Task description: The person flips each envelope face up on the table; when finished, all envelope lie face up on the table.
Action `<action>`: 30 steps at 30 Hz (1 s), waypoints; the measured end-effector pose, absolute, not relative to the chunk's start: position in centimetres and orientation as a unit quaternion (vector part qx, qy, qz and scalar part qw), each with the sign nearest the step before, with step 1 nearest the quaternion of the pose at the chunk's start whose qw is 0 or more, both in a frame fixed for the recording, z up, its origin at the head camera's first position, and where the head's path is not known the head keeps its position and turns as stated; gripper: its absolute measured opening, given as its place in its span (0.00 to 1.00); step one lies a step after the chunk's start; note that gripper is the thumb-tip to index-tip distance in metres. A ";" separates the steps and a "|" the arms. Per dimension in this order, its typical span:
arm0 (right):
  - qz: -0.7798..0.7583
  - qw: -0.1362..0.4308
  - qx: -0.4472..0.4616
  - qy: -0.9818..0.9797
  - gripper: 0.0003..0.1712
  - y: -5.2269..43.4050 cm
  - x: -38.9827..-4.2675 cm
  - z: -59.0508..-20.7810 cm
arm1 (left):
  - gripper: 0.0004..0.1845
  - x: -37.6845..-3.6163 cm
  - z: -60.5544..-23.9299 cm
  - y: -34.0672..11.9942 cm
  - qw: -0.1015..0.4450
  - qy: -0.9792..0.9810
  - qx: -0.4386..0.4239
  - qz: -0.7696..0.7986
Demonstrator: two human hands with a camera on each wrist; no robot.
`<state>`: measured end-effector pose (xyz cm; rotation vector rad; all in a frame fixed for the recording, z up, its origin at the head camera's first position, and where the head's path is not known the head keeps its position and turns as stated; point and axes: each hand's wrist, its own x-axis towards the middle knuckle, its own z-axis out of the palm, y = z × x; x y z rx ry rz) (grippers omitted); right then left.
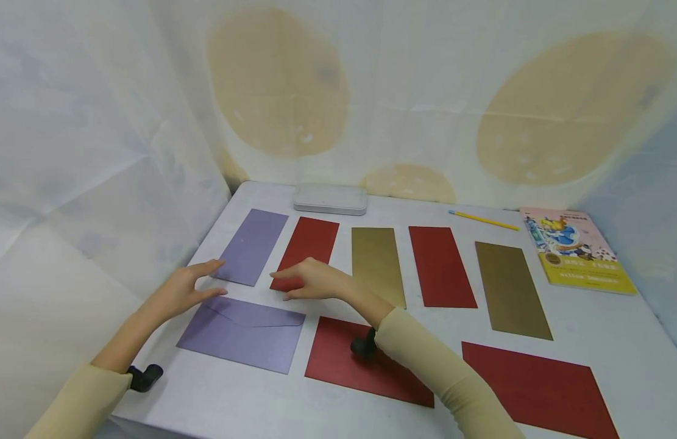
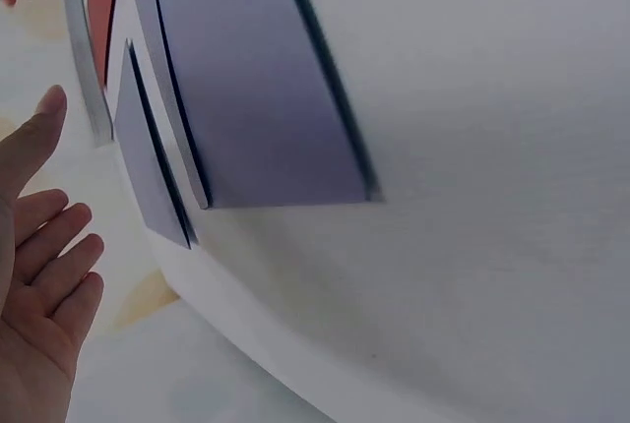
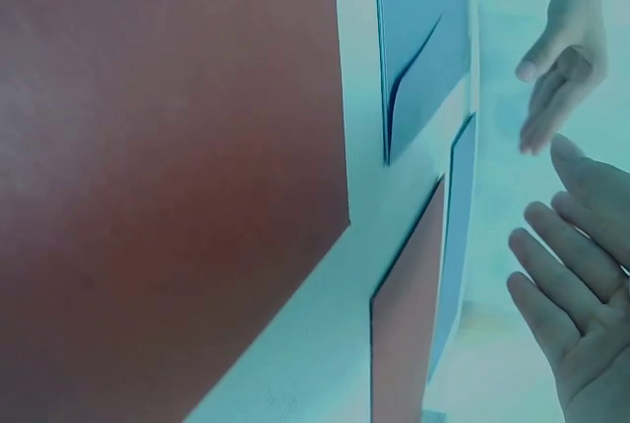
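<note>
1. The purple envelope [image 1: 244,335] lies flat near the front left of the worktop [image 1: 618,329], its flap side up, just below both hands.
2. The left hand [image 1: 187,286] has a spread grip, fingers straight and relaxed, holding nothing. It hovers over the envelope's upper left corner, its fingertips close to the lower edge of the purple card [image 1: 253,246]. Whether it touches either cannot be told.
3. The right hand [image 1: 311,279] also has a loose, spread grip and pinches nothing. Its fingers lie over the lower end of the red card [image 1: 311,241], just above the envelope's upper right corner.
4. The right forearm crosses a red envelope [image 1: 343,360] beside the purple one, hiding part of it.
5. Further right in the back row stand a gold card [image 1: 375,262], a second red card [image 1: 440,266] and another gold card [image 1: 510,289], with a second red envelope [image 1: 541,390] in front.
6. At the back edge lie a grey tin [image 1: 330,199], a yellow pencil [image 1: 483,220] and a picture book [image 1: 576,249].
</note>
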<state>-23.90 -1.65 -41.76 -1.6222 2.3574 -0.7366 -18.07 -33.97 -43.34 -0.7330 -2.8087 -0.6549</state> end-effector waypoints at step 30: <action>-0.237 0.120 -0.420 0.868 0.26 -7.2 -30.5 -43.5 | 0.60 -21.6 -45.5 -30.4 0.021 -0.985 -0.108 -0.132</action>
